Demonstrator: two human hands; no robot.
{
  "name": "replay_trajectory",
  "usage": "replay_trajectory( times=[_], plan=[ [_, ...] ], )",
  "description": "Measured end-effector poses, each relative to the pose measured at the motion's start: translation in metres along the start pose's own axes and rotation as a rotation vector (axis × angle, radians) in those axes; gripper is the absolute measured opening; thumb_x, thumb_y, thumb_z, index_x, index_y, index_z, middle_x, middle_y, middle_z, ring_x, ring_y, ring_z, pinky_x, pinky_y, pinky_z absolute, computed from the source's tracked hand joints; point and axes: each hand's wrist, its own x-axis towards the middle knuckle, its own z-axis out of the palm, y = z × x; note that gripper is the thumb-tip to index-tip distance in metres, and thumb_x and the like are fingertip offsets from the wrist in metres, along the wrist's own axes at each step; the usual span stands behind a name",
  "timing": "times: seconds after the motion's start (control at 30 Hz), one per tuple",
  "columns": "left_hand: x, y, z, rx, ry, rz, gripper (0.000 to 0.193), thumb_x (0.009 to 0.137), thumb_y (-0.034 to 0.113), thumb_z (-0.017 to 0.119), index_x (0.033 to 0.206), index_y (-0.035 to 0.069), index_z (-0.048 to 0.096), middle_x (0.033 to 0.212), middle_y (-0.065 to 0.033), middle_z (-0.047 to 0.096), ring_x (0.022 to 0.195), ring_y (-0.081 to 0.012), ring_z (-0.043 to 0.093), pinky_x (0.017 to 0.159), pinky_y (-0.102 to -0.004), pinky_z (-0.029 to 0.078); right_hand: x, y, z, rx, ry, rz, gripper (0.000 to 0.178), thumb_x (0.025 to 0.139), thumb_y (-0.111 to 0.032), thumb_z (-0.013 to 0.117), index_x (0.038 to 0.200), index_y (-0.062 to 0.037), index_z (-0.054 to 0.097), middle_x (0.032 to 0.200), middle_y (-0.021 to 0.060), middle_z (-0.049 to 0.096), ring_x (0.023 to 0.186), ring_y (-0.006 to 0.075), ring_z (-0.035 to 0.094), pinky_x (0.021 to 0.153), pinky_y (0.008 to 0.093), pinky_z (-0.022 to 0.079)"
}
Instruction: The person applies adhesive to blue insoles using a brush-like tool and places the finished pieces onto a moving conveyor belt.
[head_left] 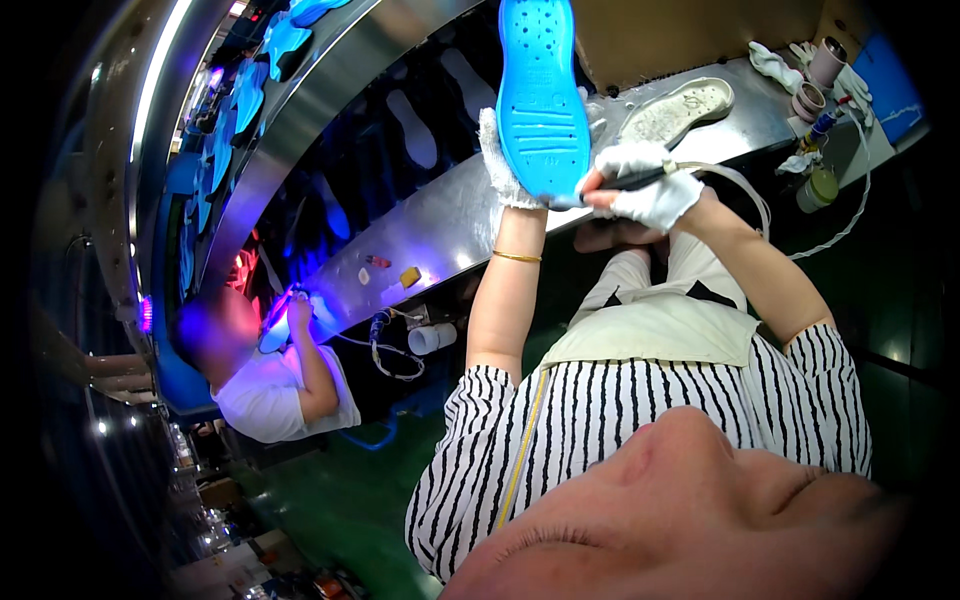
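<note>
A bright blue shoe sole (545, 110) is held up over the bench edge, its holed, ribbed face toward me. My left hand (500, 165), in a white knit glove, grips it from behind along its left side. In my right hand (645, 190), with white coverings leaving the fingertips bare, is a slim dark-handled brush (632, 181). A pale hose (735, 178) runs from the brush's back end. The brush tip meets the sole's near end; the exact contact is blurred. Just right of the blue sole, an off-white sole (680, 108) lies on the metal bench (455, 225).
A co-worker (290, 395) in white handles a sole at the left. Beyond the bench runs a dark conveyor with several soles (412, 128). A yellow sponge (410, 277) sits on the bench. Rolls (826, 62), gloves (775, 68) and a greenish pot (818, 190) are at the right.
</note>
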Motion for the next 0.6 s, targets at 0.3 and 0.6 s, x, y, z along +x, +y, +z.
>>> replay_trajectory(
  times=[0.3, 0.6],
  plan=[
    [-0.015, -0.016, 0.008, 0.011, 0.141, 0.115, 0.081, 0.087, 0.062, 0.043, 0.139, 0.001, 0.039, 0.132, -0.0236, 0.051, 0.115, -0.0369, 0.054, 0.101, -0.0459, 0.043, 0.026, -0.016, 0.0, 0.028, 0.205, 0.072, 0.008, 0.084, -0.009, 0.07, 0.088, -0.0029, 0.066, 0.073, 0.0032, 0.064, 0.067, 0.0083, 0.061, 0.061, 0.0235, 0.049],
    [-0.031, -0.031, 0.012, -0.147, 0.002, 0.137, 0.07, 0.093, 0.058, 0.039, 0.135, 0.003, 0.044, 0.128, -0.0165, 0.055, 0.111, -0.0306, 0.056, 0.099, -0.0418, 0.045, 0.04, -0.022, -0.007, 0.063, 0.498, -0.086, 0.007, 0.083, -0.009, 0.07, 0.085, -0.0035, 0.067, 0.069, 0.0033, 0.064, 0.063, 0.0089, 0.062, 0.058, 0.023, 0.05]
  ],
)
